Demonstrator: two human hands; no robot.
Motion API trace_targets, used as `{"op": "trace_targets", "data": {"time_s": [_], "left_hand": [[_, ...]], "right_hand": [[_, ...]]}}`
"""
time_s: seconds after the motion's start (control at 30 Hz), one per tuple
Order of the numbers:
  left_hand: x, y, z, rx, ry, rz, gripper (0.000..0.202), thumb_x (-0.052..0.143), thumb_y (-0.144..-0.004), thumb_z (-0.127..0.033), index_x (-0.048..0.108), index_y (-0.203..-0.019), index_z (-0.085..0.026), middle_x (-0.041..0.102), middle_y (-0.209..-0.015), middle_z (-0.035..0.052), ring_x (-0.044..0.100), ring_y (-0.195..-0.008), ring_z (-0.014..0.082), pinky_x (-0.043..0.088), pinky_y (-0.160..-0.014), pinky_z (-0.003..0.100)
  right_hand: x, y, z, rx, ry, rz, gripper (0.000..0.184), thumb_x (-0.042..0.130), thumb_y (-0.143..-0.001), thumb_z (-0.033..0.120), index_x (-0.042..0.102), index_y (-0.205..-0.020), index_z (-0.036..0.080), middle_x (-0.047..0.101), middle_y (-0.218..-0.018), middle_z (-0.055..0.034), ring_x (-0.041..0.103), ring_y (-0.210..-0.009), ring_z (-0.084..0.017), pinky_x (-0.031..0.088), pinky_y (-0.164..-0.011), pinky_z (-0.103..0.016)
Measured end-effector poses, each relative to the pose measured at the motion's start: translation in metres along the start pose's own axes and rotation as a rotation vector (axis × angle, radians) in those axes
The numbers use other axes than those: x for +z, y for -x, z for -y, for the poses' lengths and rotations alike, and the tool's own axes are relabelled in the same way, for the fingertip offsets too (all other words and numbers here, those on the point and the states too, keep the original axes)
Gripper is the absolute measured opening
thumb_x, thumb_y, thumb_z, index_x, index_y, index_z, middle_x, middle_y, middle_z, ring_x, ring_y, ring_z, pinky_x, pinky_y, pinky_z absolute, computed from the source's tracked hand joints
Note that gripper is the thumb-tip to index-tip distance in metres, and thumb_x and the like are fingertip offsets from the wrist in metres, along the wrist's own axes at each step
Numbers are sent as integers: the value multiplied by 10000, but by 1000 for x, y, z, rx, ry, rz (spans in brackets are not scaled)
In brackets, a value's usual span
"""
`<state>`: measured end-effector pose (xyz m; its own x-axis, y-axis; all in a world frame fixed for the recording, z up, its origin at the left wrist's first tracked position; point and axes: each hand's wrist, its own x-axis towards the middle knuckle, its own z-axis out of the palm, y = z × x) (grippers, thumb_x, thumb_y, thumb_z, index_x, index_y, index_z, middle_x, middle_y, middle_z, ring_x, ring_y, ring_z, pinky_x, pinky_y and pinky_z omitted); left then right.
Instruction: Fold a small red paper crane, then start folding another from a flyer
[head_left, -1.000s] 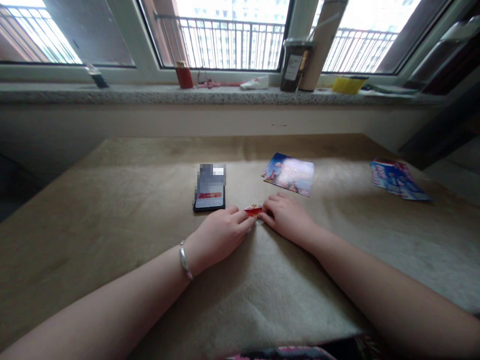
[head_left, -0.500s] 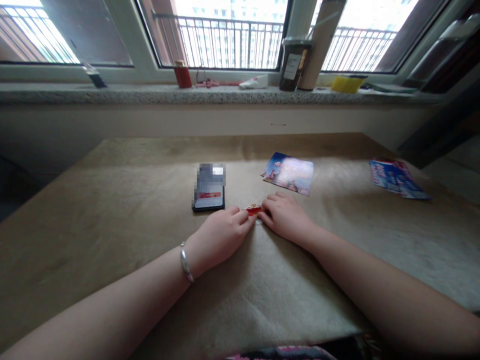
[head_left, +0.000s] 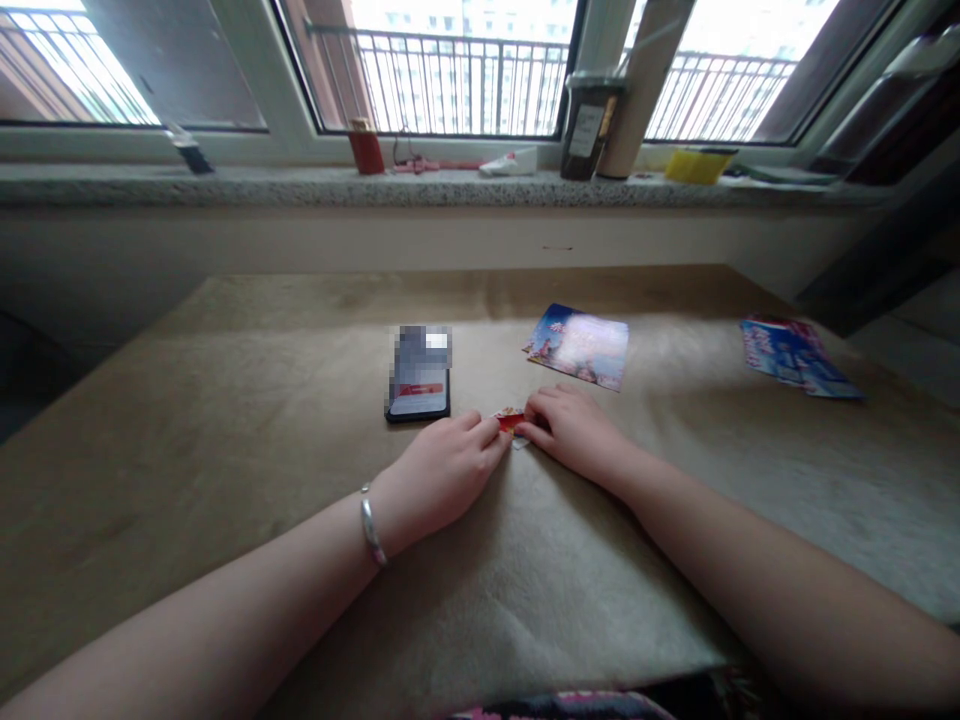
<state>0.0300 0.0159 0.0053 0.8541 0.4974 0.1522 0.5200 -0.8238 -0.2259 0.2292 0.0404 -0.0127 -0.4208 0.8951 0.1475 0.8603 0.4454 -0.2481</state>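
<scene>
Between my hands, on the table, lies a small folded piece of red patterned paper (head_left: 511, 420) with a pale edge showing. My left hand (head_left: 454, 465), with a silver bangle at the wrist, has its fingers closed on the paper's left end. At the right end, the bent fingers and thumb of my right hand (head_left: 568, 428) grip it too. Both hands rest low against the tabletop, and the fingers cover much of the paper. Just beyond my left hand a phone (head_left: 420, 400) lies flat with its screen lit, partly blurred out.
Blue printed sheets (head_left: 581, 348) lie past my right hand. Another fanned pile of printed sheets (head_left: 799, 358) is at the table's right. The brown table (head_left: 225, 420) meets a wall under a stone windowsill (head_left: 300, 188), which holds a red container (head_left: 366, 148), a dark canister (head_left: 589, 130) and a yellow object (head_left: 697, 166).
Hardly anything differs. Both hands keep their hold on the red paper in the same spot, and the whole view has shifted very slightly.
</scene>
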Motion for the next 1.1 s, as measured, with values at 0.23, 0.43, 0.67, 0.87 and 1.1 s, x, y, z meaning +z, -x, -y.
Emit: {"op": "trace_targets", "data": {"time_s": [0.23,0.43,0.67,0.87,1.1], "left_hand": [[-2,1,3,9,42,13,331,389,-899,-125,526,-1199,-95,576,-1020,112,495,-863,203,463,-768,339],[-1,1,4,8,45,30,335,396,-893,-124,528,-1199,-99,573,-1033,103,489,-859,207,457,-786,343],[2,3,6,38,47,25,359,396,-894,-127,490,-1238,-83,573,-1061,126,501,-882,214,453,-789,354],[3,4,8,22,81,24,366,408,-895,-138,482,-1253,-109,572,-1061,115,506,-871,202,460,-784,339],[3,2,5,13,80,28,342,385,-905,-126,502,-1224,-94,567,-1073,114,494,-882,214,466,-803,352]], "right_hand": [[-10,7,-6,-226,-99,-58,99,567,-852,218,664,-836,203,643,-849,-38,529,-807,-154,366,-723,-260],[-18,13,4,-312,79,-35,187,509,-863,182,689,-817,206,650,-804,-46,533,-778,-159,351,-690,-269],[-18,15,11,-238,133,-11,205,504,-852,164,698,-819,219,624,-766,-35,540,-738,-149,343,-653,-261],[-22,15,13,-203,131,35,225,508,-863,180,707,-940,250,665,-852,-35,576,-813,-168,378,-706,-271],[-20,14,15,-196,170,68,202,523,-852,184,711,-906,236,660,-853,-38,570,-822,-179,387,-704,-280]]}}
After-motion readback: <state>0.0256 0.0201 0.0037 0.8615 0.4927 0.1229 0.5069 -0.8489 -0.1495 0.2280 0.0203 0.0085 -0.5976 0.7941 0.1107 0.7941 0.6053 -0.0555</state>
